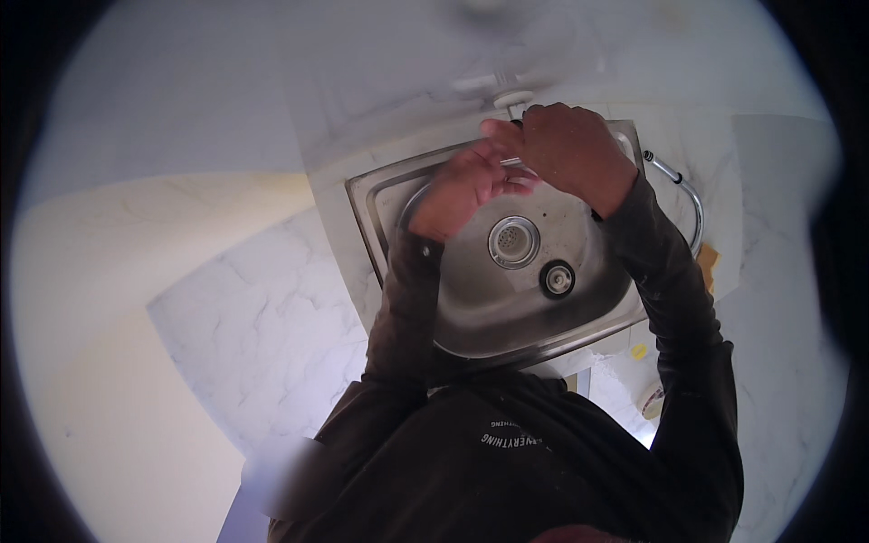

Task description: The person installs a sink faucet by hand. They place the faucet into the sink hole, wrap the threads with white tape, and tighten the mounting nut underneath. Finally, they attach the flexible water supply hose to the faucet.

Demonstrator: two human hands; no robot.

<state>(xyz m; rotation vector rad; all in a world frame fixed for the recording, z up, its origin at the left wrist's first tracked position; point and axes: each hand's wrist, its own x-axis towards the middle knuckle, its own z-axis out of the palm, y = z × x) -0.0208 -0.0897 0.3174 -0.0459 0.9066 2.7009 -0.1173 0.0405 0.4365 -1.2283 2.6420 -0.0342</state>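
Observation:
Both my hands are close together over the far side of a stainless steel sink (480,337), just in front of a wall tap (513,98). My right hand (579,149) is closed, back upward, its fingers curled near the tap's lower end; what they grip is hidden. Beside and slightly below it, my left hand (463,188) is open, fingers stretched toward the right hand. A thin shiny strip shows between the hands, too small to name. In the basin below are a round drain (513,242) with a perforated strainer and a loose black-rimmed drain plug (557,279).
A curved chrome spout pipe (692,199) lies on the counter right of the sink. An orange-brown piece (709,261) sits near my right forearm. White marbled counter (262,299) extends to the left. A small yellow item (639,351) is near the sink's front right.

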